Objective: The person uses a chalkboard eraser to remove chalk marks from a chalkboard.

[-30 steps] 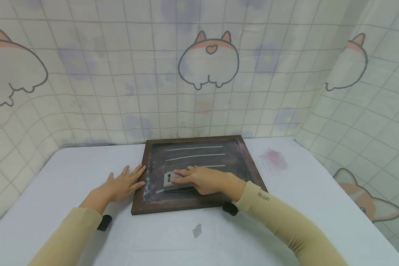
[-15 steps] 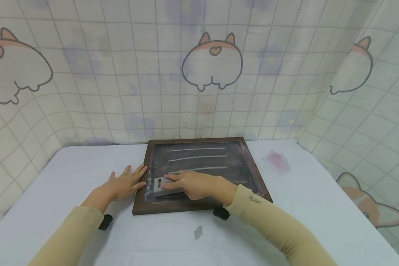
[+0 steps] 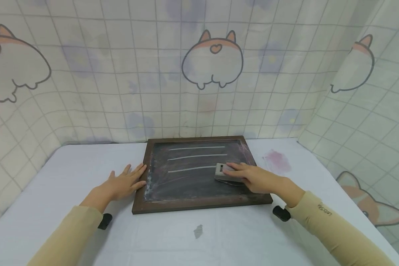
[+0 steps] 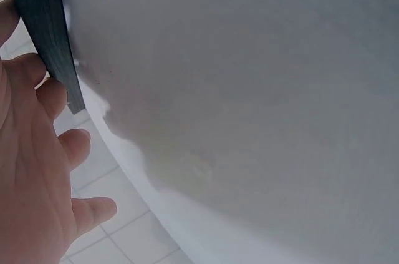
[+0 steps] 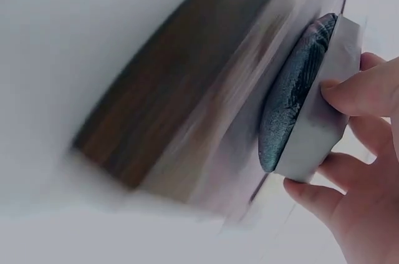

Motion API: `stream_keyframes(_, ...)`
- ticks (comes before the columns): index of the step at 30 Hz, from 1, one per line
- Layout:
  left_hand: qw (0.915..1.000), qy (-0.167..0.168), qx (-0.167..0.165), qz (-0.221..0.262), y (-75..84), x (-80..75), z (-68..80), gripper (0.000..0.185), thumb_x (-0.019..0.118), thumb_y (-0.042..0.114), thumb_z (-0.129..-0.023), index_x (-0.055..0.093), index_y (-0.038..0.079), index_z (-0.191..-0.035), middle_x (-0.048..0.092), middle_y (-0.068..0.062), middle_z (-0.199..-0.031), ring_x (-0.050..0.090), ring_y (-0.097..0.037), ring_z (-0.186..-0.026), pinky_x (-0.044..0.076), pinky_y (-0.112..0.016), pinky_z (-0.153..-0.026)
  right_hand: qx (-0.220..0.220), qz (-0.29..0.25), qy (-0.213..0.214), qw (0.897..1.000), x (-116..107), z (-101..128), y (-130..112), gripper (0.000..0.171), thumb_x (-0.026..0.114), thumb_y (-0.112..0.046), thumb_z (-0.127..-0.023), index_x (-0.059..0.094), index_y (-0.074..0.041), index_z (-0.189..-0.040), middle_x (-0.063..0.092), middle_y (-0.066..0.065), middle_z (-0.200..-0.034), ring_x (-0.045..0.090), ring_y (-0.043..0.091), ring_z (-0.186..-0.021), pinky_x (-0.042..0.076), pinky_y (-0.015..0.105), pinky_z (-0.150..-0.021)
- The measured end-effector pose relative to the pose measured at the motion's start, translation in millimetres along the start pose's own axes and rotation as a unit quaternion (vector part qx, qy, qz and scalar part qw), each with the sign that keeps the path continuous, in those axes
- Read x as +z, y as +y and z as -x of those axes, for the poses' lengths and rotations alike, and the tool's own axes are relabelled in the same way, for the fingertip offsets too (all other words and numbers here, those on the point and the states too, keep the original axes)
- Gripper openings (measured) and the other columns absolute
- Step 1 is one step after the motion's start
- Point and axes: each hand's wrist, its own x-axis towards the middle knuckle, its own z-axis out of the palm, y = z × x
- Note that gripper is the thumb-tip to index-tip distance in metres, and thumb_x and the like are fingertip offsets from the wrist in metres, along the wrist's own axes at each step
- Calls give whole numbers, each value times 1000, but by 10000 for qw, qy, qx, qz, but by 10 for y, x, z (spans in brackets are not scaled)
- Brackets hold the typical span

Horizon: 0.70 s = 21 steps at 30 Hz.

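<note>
A chalkboard (image 3: 186, 186) in a brown wooden frame lies on the white table. Three pale chalk lines cross its upper part. My right hand (image 3: 257, 178) grips a grey chalkboard eraser (image 3: 228, 174) near the board's right side, at the end of the lowest line. In the right wrist view, thumb and fingers pinch the grey body of the eraser (image 5: 318, 120), its dark felt pad turned to the board. With fingers spread, my left hand (image 3: 121, 186) rests against the left edge of the frame. The left wrist view shows those fingertips at the dark frame (image 4: 47, 33).
A pink smudge (image 3: 277, 161) marks the table right of the board. A small grey patch (image 3: 198, 231) lies in front of it. Behind stands a tile-patterned wall sheet (image 3: 199, 103) with cartoon animals.
My right hand first slid the eraser left along the lower board, then swept it far to the right. The lowest chalk line and streaks there are gone. My left hand has stayed put.
</note>
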Motion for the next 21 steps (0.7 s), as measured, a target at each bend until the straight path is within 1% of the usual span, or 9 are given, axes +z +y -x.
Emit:
stream_keyframes(3, 10000, -3, 51, 33, 10, -16, 3, 79, 35, 59, -108, 15, 10, -165, 11, -16, -170, 8, -52, -151, 0, -83, -107, 179, -107, 101, 9997, -42, 173, 87, 63, 53, 22, -91, 51, -2, -150, 40, 29, -156, 56, 46, -123, 40, 27, -64)
stream_keyframes(4, 10000, -17, 46, 32, 12, -17, 4, 79, 35, 59, -108, 15, 10, -165, 11, -16, -170, 8, -51, -151, 0, -82, -107, 210, -107, 110, 9997, -45, 196, 103, 64, 53, 22, -91, 51, -2, -150, 40, 29, -155, 54, 48, -126, 40, 27, -65)
stream_keyframes(6, 10000, -19, 59, 58, 26, -18, 7, 78, 36, 59, -108, 16, 9, -165, 12, -17, -170, 8, -52, -151, 1, -83, -107, 243, -76, 112, 9996, -38, 199, 120, 64, 52, 22, -90, 51, -2, -150, 40, 29, -155, 58, 45, -118, 42, 29, -64)
stream_keyframes(7, 10000, -17, 48, 34, 20, -21, 16, 79, 36, 59, -107, 16, 9, -165, 12, -17, -170, 9, -53, -151, 1, -83, -107, 233, -19, 105, 9997, -30, 165, 111, 64, 53, 22, -90, 51, -2, -150, 40, 29, -155, 59, 46, -118, 48, 32, -69)
stream_keyframes(10, 10000, -29, 18, 8, 14, -26, 34, 79, 36, 59, -107, 16, 9, -165, 12, -16, -170, 9, -52, -151, 2, -83, -107, 179, 211, 38, 9996, 17, 2, 45, 62, 53, 20, -92, 51, -3, -150, 41, 28, -155, 55, 52, -124, 56, 47, -84)
stream_keyframes(11, 10000, -25, 21, 15, 11, -27, 38, 79, 36, 59, -107, 16, 9, -165, 12, -17, -170, 9, -52, -151, 2, -83, -107, 208, 273, -23, 9994, 35, -68, 1, 62, 52, 19, -94, 50, -4, -151, 40, 27, -156, 54, 53, -125, 55, 52, -90)
stream_keyframes(13, 10000, -20, 29, 25, 8, -28, 43, 78, 37, 58, -108, 17, 9, -165, 12, -17, -170, 9, -52, -151, 2, -83, -107, 233, 416, -196, 9987, 81, -232, -125, 64, 53, 18, -95, 46, -5, -154, 37, 26, -159, 45, 58, -132, 47, 62, -101)
stream_keyframes(17, 9999, -27, 23, 96, 25, -31, 40, 77, 37, 57, -108, 17, 9, -165, 12, -17, -170, 9, -52, -151, 1, -83, -107, 417, 561, -651, 9954, 182, -599, -505, 73, 53, 18, -96, 36, -11, -161, 25, 19, -166, 35, 56, -141, 36, 63, -111)
stream_keyframes(21, 9999, -30, 6, 133, 54, -37, 25, 77, 38, 56, -108, 17, 9, -165, 13, -16, -170, 9, -52, -151, 2, -83, -107, 215, 871, -886, 9920, 294, -922, -900, 77, 56, 14, -97, 31, -16, -163, 20, 14, -169, 32, 49, -146, 34, 58, -115)
